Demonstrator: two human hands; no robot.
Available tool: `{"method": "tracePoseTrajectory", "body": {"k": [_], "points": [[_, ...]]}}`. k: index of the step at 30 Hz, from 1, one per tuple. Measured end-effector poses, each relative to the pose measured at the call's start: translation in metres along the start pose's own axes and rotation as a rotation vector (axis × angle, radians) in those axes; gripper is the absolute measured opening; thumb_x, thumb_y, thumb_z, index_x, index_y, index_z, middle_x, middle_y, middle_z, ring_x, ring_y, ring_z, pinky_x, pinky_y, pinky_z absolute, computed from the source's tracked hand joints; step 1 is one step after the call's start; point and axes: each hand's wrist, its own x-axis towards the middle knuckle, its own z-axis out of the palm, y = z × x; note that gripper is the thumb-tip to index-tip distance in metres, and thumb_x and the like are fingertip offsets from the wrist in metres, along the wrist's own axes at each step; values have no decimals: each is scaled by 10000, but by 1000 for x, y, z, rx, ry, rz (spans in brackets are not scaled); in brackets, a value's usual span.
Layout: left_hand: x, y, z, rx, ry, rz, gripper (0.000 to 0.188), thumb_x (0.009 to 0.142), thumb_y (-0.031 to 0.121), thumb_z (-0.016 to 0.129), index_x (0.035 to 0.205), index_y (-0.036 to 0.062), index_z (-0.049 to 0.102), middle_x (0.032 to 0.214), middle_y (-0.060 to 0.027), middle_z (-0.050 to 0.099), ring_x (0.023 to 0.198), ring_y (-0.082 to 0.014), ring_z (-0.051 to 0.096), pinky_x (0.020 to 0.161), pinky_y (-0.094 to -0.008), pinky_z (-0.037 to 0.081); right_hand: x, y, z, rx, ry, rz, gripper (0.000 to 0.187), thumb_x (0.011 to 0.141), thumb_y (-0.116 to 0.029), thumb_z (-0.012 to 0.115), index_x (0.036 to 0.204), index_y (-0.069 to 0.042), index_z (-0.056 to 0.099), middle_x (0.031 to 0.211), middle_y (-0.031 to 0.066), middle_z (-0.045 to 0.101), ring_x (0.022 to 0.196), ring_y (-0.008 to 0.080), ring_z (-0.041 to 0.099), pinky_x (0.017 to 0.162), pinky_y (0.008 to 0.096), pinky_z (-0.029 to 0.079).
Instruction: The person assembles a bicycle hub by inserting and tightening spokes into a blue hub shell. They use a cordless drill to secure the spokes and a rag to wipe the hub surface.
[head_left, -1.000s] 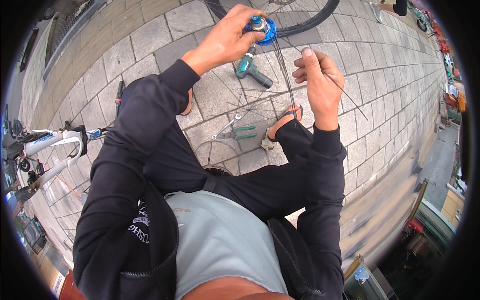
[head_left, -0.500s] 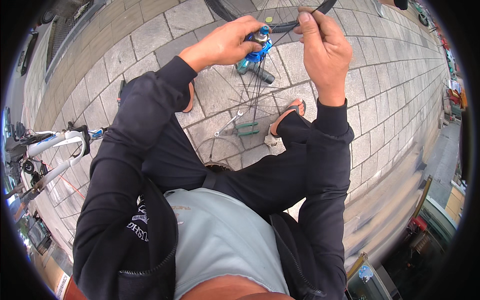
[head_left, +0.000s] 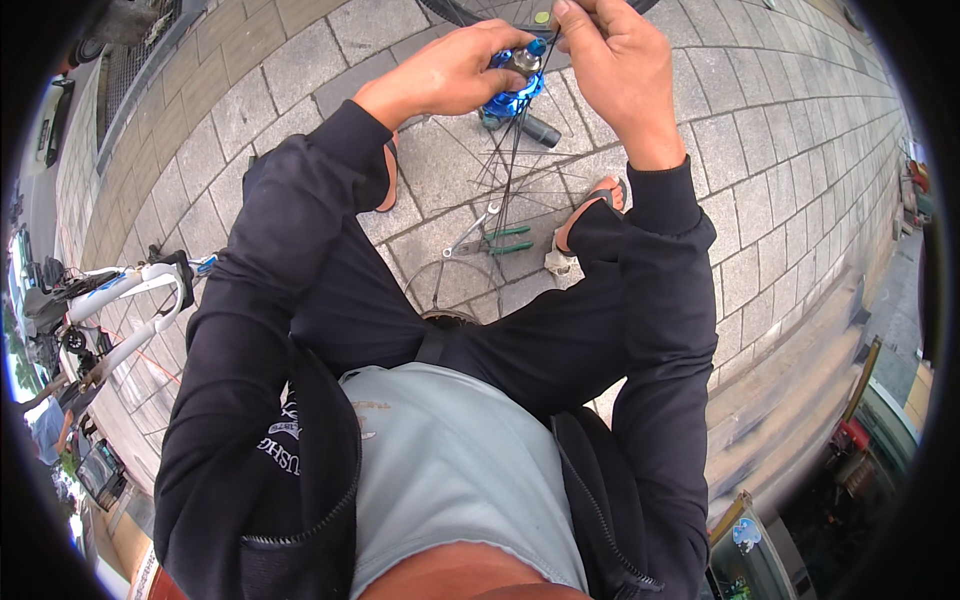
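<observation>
Near the top of the head view my left hand [head_left: 450, 72] is closed around a shiny blue bicycle hub [head_left: 513, 100], its thumb and fingers on either side. A bundle of dark spokes [head_left: 512, 160] hangs from the hub toward the paving. Just to the right, my right hand [head_left: 622, 70] pinches a thin dark spoke [head_left: 552, 48] between thumb and fingers, beside the hub's upper end. Where this spoke's lower end meets the hub I cannot make out. The right fingertips are partly cut off by the picture's edge.
A wheel tyre [head_left: 455, 12] lies beyond my hands. Below the hub rests a partly hidden tool with a dark cylindrical end [head_left: 541, 131]. Green-handled pliers [head_left: 510, 241] and a wrench [head_left: 468, 232] lie between my feet, near a bare rim [head_left: 412, 275]. A white bicycle frame [head_left: 140, 285] stands left.
My right hand has moved left and up, closer to the hub. The spoke in it has swung from a slant to nearly upright. My left hand keeps hold of the hub.
</observation>
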Motion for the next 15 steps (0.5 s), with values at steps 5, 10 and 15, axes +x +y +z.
{"method": "tracePoseTrajectory", "body": {"k": [5, 10, 15], "points": [[-5, 1, 0, -41, 0, -85, 461, 983, 169, 743, 1388, -5, 607, 1115, -119, 618, 956, -231, 625, 859, -362, 518, -1, 0, 6, -133, 63, -147, 161, 1003, -141, 691, 1052, 8, 729, 812, 187, 713, 717, 240, 719, 666, 352, 546], [-3, -4, 1, -51, 32, -31, 451, 984, 171, 752, 1387, 15, 622, 1076, -77, 599, 908, -185, 579, 823, -351, 498, -3, -13, 3, -200, 83, -133, 140, 982, -124, 703, 1038, 2, 729, 830, 208, 724, 742, 327, 750, 657, 382, 558], [-1, 4, -2, -140, -22, -83, 444, 989, 178, 765, 1388, 36, 632, 1083, -55, 625, 953, -160, 601, 864, -329, 516, -5, 5, 3, -241, 172, -195, 176, 976, -155, 718, 1038, 9, 735, 834, 225, 726, 722, 333, 742, 642, 391, 557]]}}
